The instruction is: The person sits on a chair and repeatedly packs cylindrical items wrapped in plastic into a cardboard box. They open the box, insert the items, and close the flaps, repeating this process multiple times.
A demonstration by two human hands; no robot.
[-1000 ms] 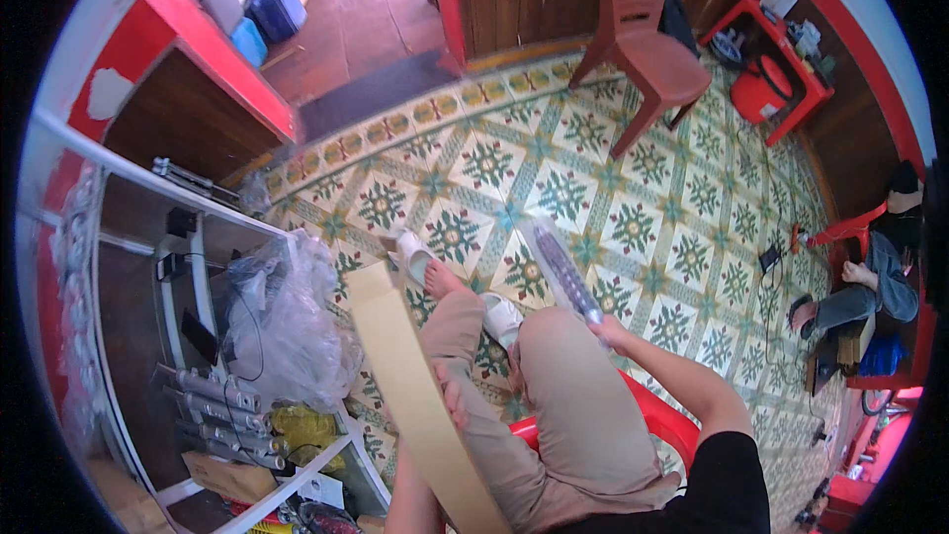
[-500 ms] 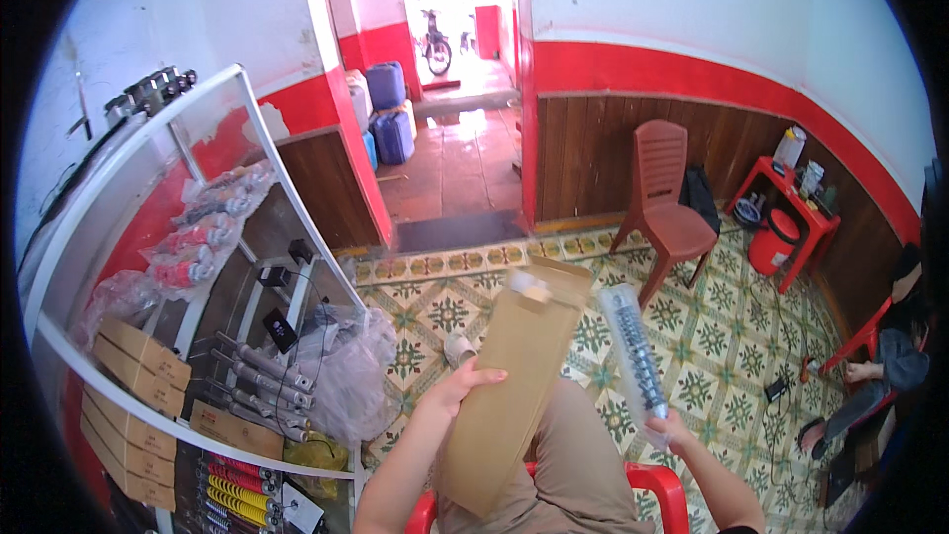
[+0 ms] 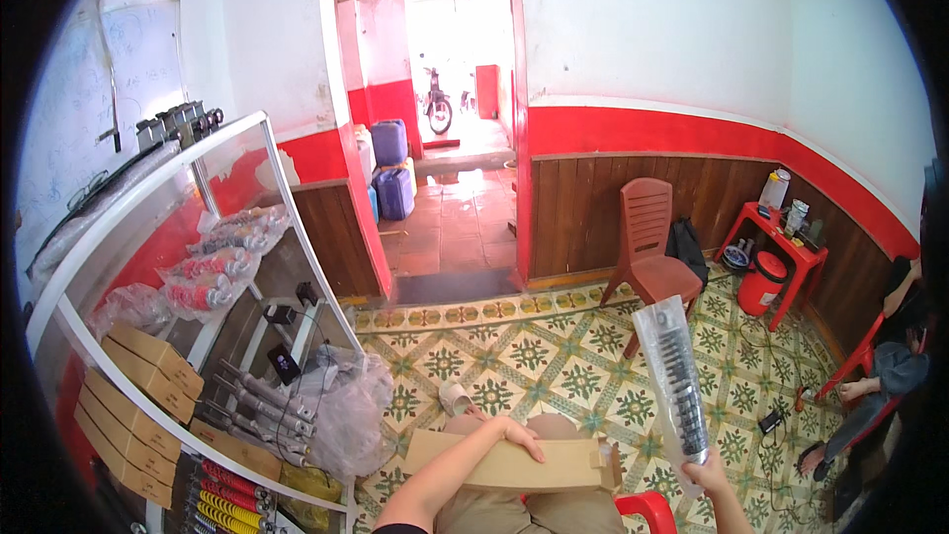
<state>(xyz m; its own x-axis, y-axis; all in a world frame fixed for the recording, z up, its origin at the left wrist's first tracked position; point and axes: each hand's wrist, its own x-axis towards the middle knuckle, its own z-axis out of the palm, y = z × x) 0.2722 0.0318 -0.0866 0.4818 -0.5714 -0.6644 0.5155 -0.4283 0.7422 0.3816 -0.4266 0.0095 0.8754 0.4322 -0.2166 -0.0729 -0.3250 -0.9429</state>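
Observation:
A long coil-spring shock absorber (image 3: 676, 381), wrapped in clear plastic, stands upright out to the right. My right hand (image 3: 706, 475) is closed around its lower end. Across my lap lies a long brown cardboard box (image 3: 568, 465), its flaps at the right end standing open. My left hand (image 3: 516, 437) rests on top of the box with fingers stretched out and nothing grasped. The inside of the box cannot be seen.
To the left, a glass-sided shelf (image 3: 153, 200) holds wrapped shock absorbers, cardboard boxes (image 3: 129, 435) and plastic wrap (image 3: 346, 405). A brown plastic chair (image 3: 652, 252) stands ahead. At right are a red table (image 3: 791, 262), a red bin (image 3: 761, 285) and a seated person (image 3: 895, 371).
The box has turned from upright to lying crosswise on my lap, its open end now at right. The shock absorber has shifted right in my right hand. The view has tilted up.

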